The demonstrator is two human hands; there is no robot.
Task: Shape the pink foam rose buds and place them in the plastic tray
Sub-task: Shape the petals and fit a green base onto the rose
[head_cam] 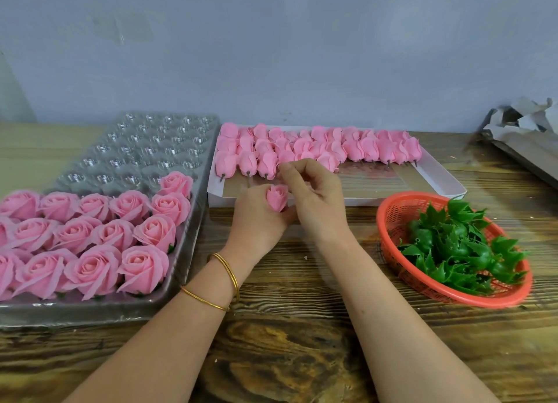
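Pink bud (277, 197) sits upright in the left hand (259, 221), fingers curled round its base, just in front of the white box (437, 182). Right hand (315, 192) hovers just above it, thumb and forefinger drawn together; cannot tell if they pinch a petal or nothing. Petals look tight, so the step reads as shaping, not yet placing. Next move likely needs outer petals eased open, then a carry left to the plastic tray (193, 236). Finished roses (90, 236) fill its near rows; open cells (133, 179) lie beside the far-row rose (176, 182). Raw buds (302, 149) crowd the box's back. Bare bench (287, 342) between tray and red basket (392, 215) gives room; tray rim stands raised, so the bud must be lifted over it.
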